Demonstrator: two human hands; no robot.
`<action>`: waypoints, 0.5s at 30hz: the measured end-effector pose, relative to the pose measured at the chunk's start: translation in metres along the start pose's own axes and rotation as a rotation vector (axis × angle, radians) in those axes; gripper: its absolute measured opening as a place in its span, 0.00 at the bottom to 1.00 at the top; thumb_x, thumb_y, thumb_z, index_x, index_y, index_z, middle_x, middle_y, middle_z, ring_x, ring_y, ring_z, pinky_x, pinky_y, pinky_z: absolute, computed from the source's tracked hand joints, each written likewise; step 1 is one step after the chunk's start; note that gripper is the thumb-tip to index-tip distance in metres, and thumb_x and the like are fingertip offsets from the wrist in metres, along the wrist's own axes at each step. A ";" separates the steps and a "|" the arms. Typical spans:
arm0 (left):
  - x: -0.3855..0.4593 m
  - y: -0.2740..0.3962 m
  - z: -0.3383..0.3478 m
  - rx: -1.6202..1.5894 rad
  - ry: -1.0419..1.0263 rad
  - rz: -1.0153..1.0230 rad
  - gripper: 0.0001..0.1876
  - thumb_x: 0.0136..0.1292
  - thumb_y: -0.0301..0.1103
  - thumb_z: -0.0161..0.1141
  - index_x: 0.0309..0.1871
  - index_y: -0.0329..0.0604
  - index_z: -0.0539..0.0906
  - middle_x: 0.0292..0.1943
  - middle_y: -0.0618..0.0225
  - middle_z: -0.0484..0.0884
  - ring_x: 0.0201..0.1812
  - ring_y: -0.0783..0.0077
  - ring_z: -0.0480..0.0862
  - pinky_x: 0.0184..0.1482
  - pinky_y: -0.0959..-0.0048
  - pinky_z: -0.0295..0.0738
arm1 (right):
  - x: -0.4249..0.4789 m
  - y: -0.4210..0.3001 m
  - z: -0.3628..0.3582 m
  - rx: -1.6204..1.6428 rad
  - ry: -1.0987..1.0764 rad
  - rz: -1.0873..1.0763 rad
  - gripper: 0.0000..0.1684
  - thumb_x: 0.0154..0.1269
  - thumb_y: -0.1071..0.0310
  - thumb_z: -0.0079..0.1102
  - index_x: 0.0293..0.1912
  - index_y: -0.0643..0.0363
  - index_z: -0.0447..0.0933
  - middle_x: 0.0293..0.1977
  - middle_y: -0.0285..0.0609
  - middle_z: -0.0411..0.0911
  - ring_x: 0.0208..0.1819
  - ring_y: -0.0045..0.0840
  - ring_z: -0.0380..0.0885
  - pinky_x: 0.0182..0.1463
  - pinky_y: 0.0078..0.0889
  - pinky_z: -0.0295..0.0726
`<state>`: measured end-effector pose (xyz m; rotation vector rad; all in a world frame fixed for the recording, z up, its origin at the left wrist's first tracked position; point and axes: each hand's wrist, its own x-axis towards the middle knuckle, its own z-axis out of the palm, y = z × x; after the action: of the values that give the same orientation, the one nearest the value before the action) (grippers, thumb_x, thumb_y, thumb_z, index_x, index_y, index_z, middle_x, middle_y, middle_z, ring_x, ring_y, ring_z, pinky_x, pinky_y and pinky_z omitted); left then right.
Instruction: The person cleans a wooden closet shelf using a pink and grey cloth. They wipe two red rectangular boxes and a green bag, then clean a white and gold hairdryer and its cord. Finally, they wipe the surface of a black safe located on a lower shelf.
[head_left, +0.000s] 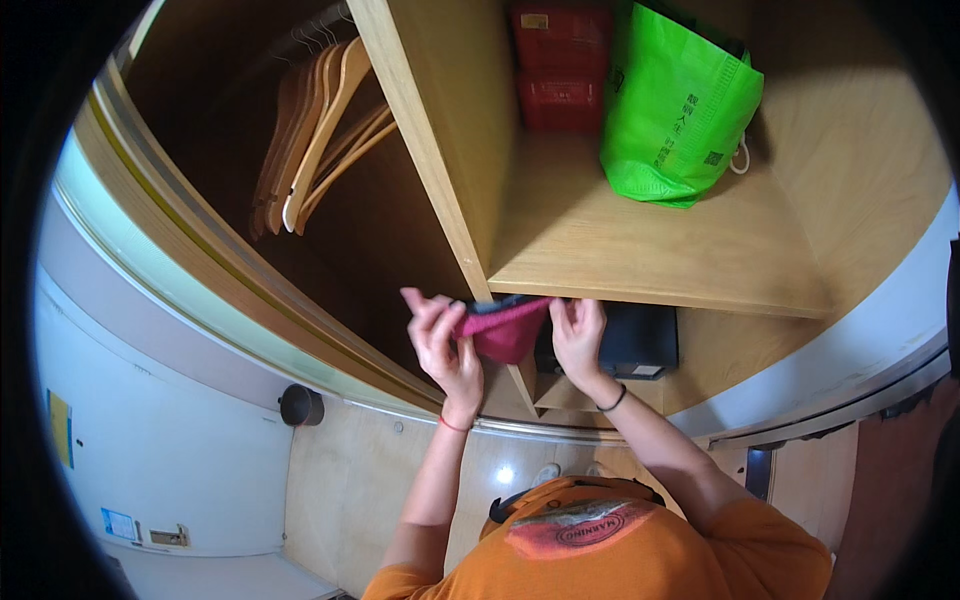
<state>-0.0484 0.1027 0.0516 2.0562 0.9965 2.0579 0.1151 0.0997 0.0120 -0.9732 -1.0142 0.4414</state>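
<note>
A magenta cloth item (510, 334) with a dark inner edge is stretched between both hands, in front of the wardrobe's upright divider. My left hand (444, 341) grips its left end between thumb and fingers, with one finger pointing outward. My right hand (577, 326) pinches its right upper corner. The cloth is slightly blurred and its exact kind cannot be told. Just behind my right hand, a black box or case (641, 337) sits in the compartment under the shelf, partly hidden.
Wooden hangers (330, 127) hang in the left compartment. The wooden shelf (645, 255) bears a green bag (675, 112) with writing and red boxes (562, 101). A sliding door (225, 277) stands at left. Behind, a dark bin (301, 406) stands on the floor (360, 465).
</note>
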 end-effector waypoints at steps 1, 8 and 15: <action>0.021 0.013 0.009 0.123 0.158 0.097 0.24 0.52 0.10 0.59 0.53 0.40 0.75 0.60 0.60 0.70 0.69 0.50 0.64 0.72 0.57 0.51 | 0.012 -0.003 0.011 0.028 0.048 -0.073 0.08 0.61 0.83 0.58 0.42 0.67 0.74 0.36 0.46 0.76 0.37 0.29 0.81 0.39 0.29 0.79; -0.053 -0.024 0.053 -0.199 -0.020 -0.719 0.29 0.78 0.49 0.34 0.71 0.35 0.57 0.63 0.58 0.71 0.64 0.68 0.69 0.67 0.68 0.62 | -0.040 0.083 0.057 -0.248 -0.175 0.084 0.26 0.72 0.56 0.42 0.58 0.68 0.69 0.56 0.64 0.69 0.60 0.55 0.65 0.65 0.54 0.58; -0.215 -0.096 0.030 -0.271 -0.658 -0.997 0.22 0.74 0.36 0.40 0.65 0.32 0.67 0.56 0.51 0.78 0.59 0.58 0.76 0.63 0.65 0.67 | -0.146 0.169 -0.003 -0.311 -0.423 0.572 0.28 0.69 0.61 0.43 0.65 0.64 0.62 0.61 0.60 0.66 0.65 0.47 0.63 0.67 0.42 0.61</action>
<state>-0.0363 0.0877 -0.1847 1.4292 1.1539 0.8770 0.0653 0.0839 -0.2054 -1.4988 -1.1962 1.0165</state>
